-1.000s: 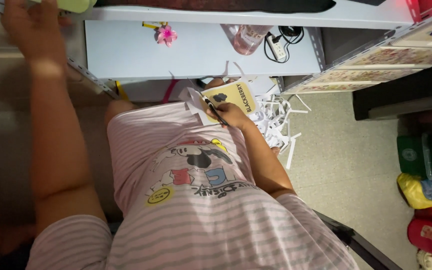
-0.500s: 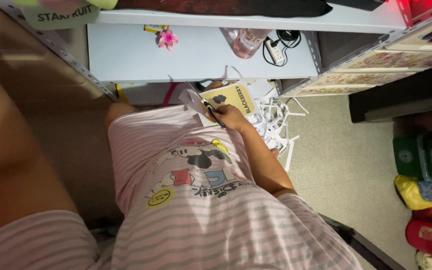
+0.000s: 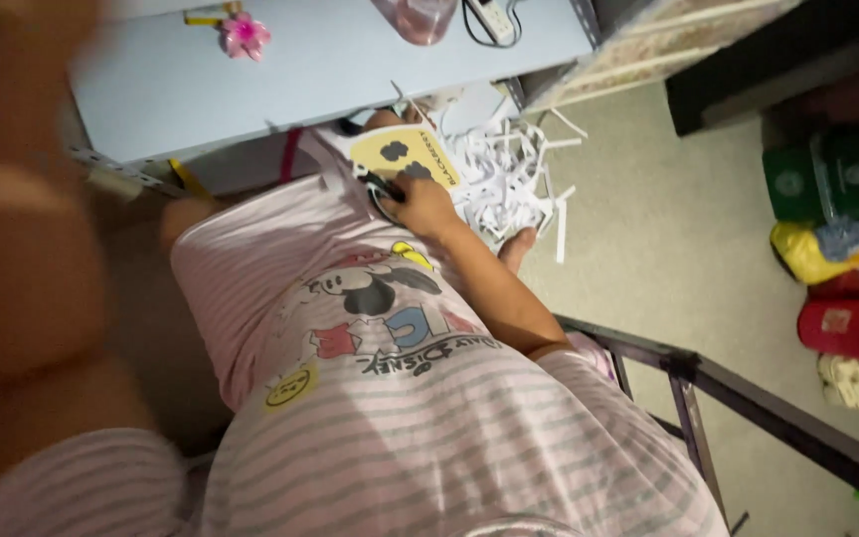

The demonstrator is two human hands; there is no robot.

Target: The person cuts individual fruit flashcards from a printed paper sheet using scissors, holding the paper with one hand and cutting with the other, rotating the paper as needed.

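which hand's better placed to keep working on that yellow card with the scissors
Right. The right hand already grips the scissors against the yellow card, above the paper strips. The left arm is raised, blurred, away from them.

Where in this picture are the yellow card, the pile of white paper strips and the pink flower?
yellow card (image 3: 412, 154), head view, on its yellow face above the right hand (image 3: 420, 204).
white paper strips (image 3: 505, 171), head view, middle of the pile on the floor.
pink flower (image 3: 245, 34), head view, on its petals, on the pale shelf (image 3: 370, 70).
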